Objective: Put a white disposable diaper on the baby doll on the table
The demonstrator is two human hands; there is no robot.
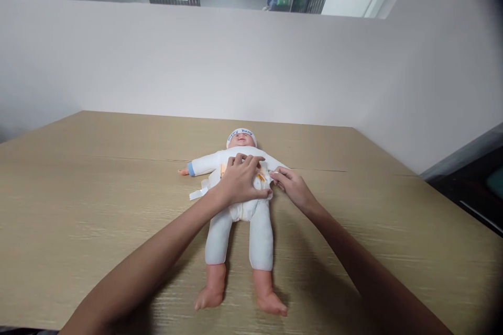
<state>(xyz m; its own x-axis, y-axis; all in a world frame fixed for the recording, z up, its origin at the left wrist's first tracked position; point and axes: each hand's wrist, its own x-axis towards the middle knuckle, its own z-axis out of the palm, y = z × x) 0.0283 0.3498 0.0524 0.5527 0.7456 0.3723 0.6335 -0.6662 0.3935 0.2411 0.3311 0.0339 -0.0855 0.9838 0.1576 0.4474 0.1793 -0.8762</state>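
Note:
A baby doll (261, 241) in white clothing and a lettered white headband lies on its back, feet toward me. Around its hips is a white diaper (244, 211) with orange print on the front. My left hand (241, 180) rests on the front of the diaper, fingers spread. At the diaper's right edge, the fingers of my right hand (291, 184) pinch a diaper tab (272, 175), mostly hidden by the fingertips. On the left side another diaper tab (198, 193) sticks out loose over the table.
The doll lies on a wide wooden table (118, 167). Beyond its far edge stands a pale partition wall (220, 63). A dark object with a screen-like panel (471, 183) is at the right edge.

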